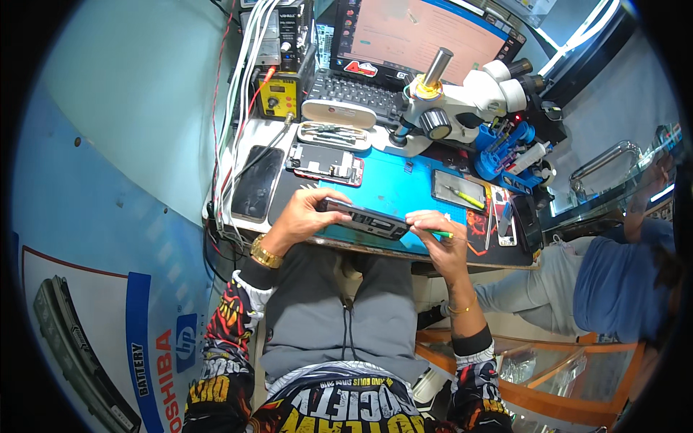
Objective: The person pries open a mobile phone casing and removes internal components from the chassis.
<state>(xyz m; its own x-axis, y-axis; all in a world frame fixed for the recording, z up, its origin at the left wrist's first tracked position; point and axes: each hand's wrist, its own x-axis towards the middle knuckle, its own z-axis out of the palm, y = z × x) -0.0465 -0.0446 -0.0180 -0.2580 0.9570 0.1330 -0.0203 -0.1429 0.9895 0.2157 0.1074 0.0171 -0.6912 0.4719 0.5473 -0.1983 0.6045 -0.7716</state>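
Observation:
My left hand (297, 218) grips the left end of a dark phone (367, 221), thumb on its near side. The phone is tilted up above the front of the blue work mat (393, 177), with several dark, rectangular parts showing on the side toward me. My right hand (446, 251) is closed around a slim green-handled tool (440, 233), its fingertips against the phone's right end. The tool's tip is hidden by the fingers and the phone. Behind the phone lies an opened phone (325, 162) with its inner parts exposed.
A white stereo microscope (469, 97) stands behind the mat, beside a laptop (426, 36). A case of small tools (336, 133) and a dark phone (258, 182) lie left. At right are a screen panel (451, 186), a yellow-green pen-like tool (468, 197), a blue tool holder (498, 155) and another person (613, 281).

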